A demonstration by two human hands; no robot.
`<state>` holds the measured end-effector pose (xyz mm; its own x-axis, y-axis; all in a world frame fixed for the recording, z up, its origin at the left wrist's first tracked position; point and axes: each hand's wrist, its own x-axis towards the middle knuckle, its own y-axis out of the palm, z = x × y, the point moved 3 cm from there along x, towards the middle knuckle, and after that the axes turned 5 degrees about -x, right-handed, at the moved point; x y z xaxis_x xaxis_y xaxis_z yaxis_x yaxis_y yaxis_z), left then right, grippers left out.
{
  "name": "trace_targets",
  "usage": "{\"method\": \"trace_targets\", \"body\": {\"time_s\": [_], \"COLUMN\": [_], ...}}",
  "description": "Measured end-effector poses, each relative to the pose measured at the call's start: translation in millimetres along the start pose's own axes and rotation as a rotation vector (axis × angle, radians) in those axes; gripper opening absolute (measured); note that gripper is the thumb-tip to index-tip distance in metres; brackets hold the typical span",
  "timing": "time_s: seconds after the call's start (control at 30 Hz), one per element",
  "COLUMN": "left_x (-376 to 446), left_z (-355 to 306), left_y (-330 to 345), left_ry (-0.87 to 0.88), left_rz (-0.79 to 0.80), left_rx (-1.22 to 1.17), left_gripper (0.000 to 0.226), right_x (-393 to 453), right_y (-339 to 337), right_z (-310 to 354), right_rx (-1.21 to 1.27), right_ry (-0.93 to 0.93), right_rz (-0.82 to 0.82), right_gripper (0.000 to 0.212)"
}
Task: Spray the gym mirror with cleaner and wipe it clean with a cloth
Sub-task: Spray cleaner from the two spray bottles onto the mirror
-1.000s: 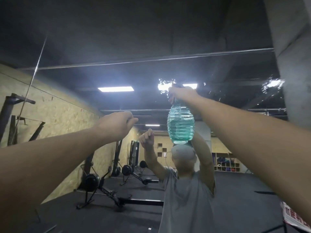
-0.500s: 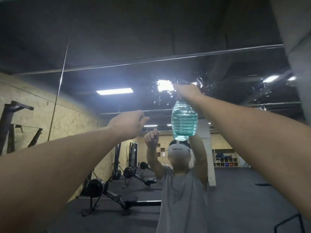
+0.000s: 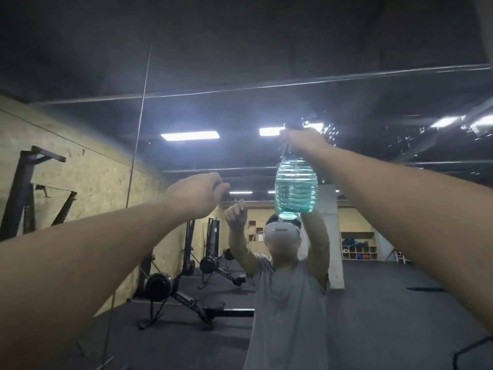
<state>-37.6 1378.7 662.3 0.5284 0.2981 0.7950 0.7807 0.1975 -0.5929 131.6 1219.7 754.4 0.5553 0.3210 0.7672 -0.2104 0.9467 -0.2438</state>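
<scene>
The gym mirror (image 3: 373, 108) fills the wall ahead and reflects me and the room. My right hand (image 3: 301, 141) is raised high and grips the head of a clear ribbed spray bottle (image 3: 295, 190) of blue-green cleaner, close to the glass. Spray droplets (image 3: 330, 133) speckle the mirror just past that hand, and another wet patch (image 3: 477, 128) glints at the upper right. My left hand (image 3: 198, 194) is raised to the left of the bottle with its fingers curled, and nothing shows in it. No cloth is in view.
A vertical seam (image 3: 138, 134) between mirror panels runs left of my left hand. The reflection shows rowing machines (image 3: 170, 289) along a chipboard wall, dark floor, and shelves with balls (image 3: 357, 247) at the back right. A black cable (image 3: 469, 348) lies at the lower right.
My view has swung left, so the mirror seam slid right in the frame. Both arms stay raised, and the right hand keeps its hold on the bottle by the wet patch.
</scene>
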Motion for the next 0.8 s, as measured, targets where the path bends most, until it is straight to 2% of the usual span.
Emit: {"method": "trace_targets", "body": {"time_s": [0.1,0.23,0.37,0.57,0.67,0.8], "left_x": [4,15,22,23,18,6], "left_z": [20,40,50,72,83,107], "left_y": [1,0,-4,0,-2,-13], "left_ry": [-0.009,-0.036,-0.053,-0.064,-0.069,-0.084], "left_rz": [-0.023,-0.037,-0.075,-0.059,-0.056,-0.057], "left_rx": [0.004,0.049,0.098,0.094,0.085,0.077], "left_gripper": [0.033,0.031,0.032,0.033,0.033,0.032], "right_x": [12,26,35,37,37,36], "right_y": [20,37,46,70,85,118], "right_z": [7,12,17,15,20,34], "right_rx": [0.005,0.064,0.095,0.053,0.084,0.122], "right_ry": [-0.048,-0.062,-0.075,-0.090,-0.088,-0.099], "right_rz": [0.036,-0.016,-0.016,0.068,0.066,0.110], "right_gripper": [0.017,0.011,0.046,0.019,0.024,0.045]}}
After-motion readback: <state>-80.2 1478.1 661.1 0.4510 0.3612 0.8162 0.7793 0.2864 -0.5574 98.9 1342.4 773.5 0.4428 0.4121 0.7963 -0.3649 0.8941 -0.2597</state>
